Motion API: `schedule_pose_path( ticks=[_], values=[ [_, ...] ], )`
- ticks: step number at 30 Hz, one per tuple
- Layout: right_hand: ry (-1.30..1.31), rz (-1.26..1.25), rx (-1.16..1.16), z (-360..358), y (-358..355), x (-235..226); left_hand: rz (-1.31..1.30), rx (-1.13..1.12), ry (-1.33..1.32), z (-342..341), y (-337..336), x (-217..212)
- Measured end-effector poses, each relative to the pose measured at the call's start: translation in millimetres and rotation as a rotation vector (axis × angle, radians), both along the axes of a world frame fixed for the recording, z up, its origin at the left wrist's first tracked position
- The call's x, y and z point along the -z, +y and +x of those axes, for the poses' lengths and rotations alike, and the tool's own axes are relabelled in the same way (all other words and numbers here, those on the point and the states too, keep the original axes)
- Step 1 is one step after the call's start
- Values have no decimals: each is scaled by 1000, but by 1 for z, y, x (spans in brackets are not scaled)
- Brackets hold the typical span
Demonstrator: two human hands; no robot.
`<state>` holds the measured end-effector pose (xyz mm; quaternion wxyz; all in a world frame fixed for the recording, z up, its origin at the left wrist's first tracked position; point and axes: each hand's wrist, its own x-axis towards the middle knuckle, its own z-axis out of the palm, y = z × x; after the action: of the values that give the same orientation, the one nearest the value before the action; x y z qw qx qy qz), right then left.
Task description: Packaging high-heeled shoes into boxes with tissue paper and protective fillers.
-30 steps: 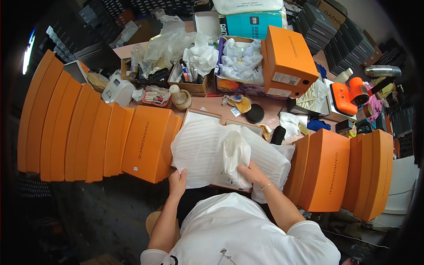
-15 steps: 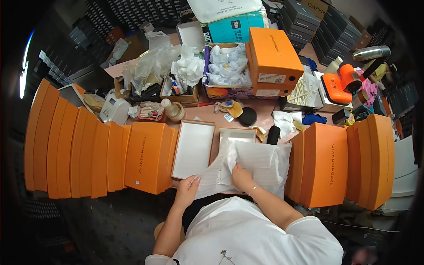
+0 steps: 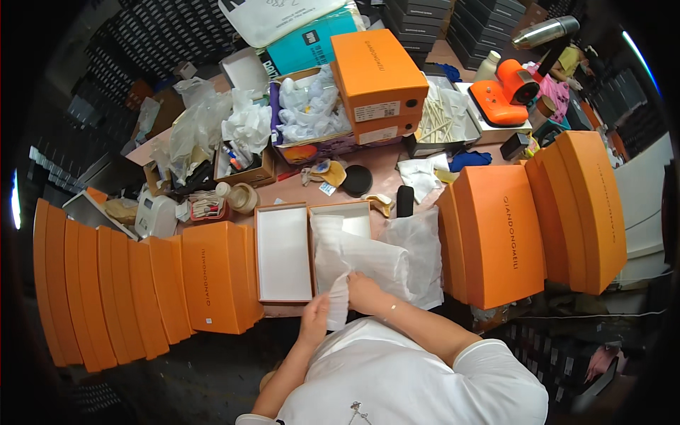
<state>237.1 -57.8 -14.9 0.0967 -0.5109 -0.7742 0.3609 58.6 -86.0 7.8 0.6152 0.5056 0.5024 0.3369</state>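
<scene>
A sheet of white tissue paper (image 3: 375, 258) lies rumpled over an open orange shoe box (image 3: 352, 212) at the table's near edge. My left hand (image 3: 315, 320) pinches a folded strip of the paper that hangs down toward me. My right hand (image 3: 363, 292) grips the same paper just to the right of it. Beside the box, on the left, its lid (image 3: 283, 251) lies upside down with the white inside showing.
Rows of orange boxes stand on edge at the left (image 3: 142, 283) and right (image 3: 538, 219). At the back are a closed orange box (image 3: 375, 74), cartons with plastic bags (image 3: 308, 113), an orange tool (image 3: 506, 92), a black round lid (image 3: 358, 180) and small clutter.
The tissue paper was spread flat over the box and lid; now it is gathered to the right, the white lid is uncovered, and both hands have closed on its near edge.
</scene>
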Motion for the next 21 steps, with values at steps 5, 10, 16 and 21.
schedule_pose_path(
  ticks=[5, 10, 16, 21],
  values=[
    [112, 436, 585, 95, -20, -90, 414, 0, 370, -6, 25, 23],
    [112, 224, 522, 110, -21, 53, 717, 621, 947, 55, 63, 53],
    [418, 112, 664, 73, 18, 44, 707, 518, 698, 43, 64, 53],
    [572, 329, 624, 90, 73, -17, 856, 547, 806, 37, 60, 65]
  ],
)
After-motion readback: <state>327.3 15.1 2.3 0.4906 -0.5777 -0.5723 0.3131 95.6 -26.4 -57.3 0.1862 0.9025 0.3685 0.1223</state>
